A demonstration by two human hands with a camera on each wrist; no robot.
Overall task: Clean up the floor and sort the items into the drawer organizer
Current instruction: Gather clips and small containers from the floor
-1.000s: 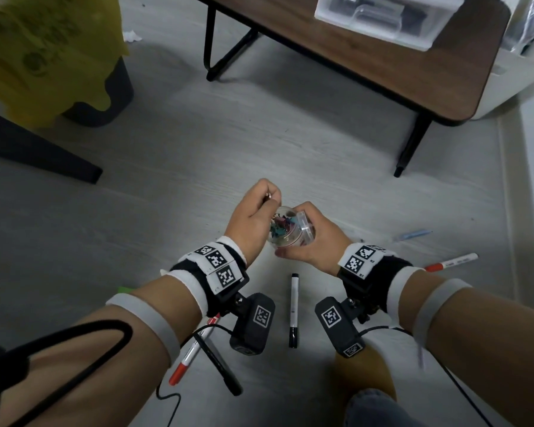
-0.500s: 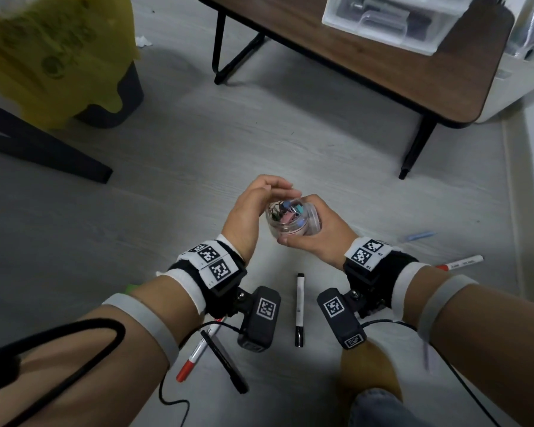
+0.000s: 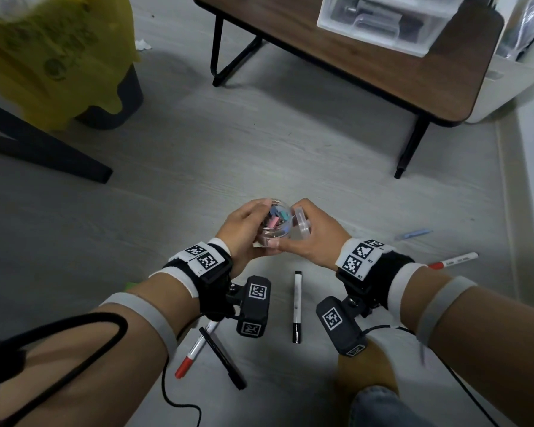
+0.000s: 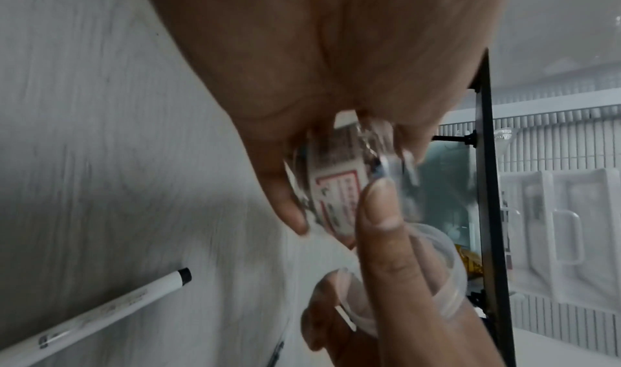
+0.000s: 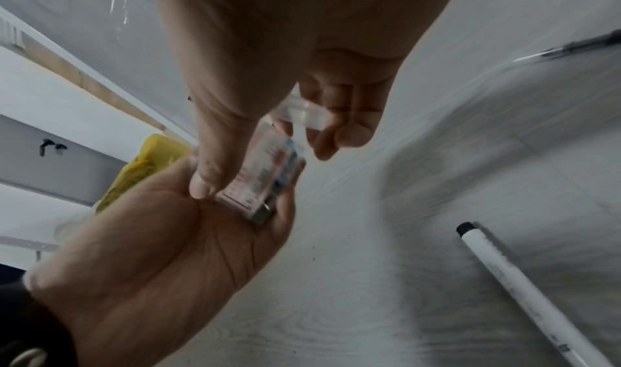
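Note:
A small clear jar point(image 3: 273, 226) full of coloured binder clips is held above the floor between both hands. My left hand point(image 3: 244, 229) grips the jar from its left side, fingers curled round it. My right hand point(image 3: 316, 238) holds the clear lid point(image 3: 301, 224) beside the jar's mouth, and its thumb touches the jar's base. In the left wrist view the labelled jar point(image 4: 336, 186) sits under my left fingers, with the lid point(image 4: 443, 279) lower down. In the right wrist view the lid point(image 5: 302, 115) lies in my curled fingers above the jar point(image 5: 265, 176).
On the floor lie a black-capped white marker point(image 3: 297, 306), a red marker point(image 3: 196, 349), a black pen point(image 3: 222, 359), another red marker point(image 3: 453, 261) and a blue pen point(image 3: 413, 234). The clear drawer organizer point(image 3: 379, 20) stands on a low brown table point(image 3: 367, 75). A yellow-bagged bin point(image 3: 53, 57) is at the far left.
My left hand, which pinched a small item over the jar, has come down and now grips the jar. My right hand has shifted from the jar to holding the lid beside it.

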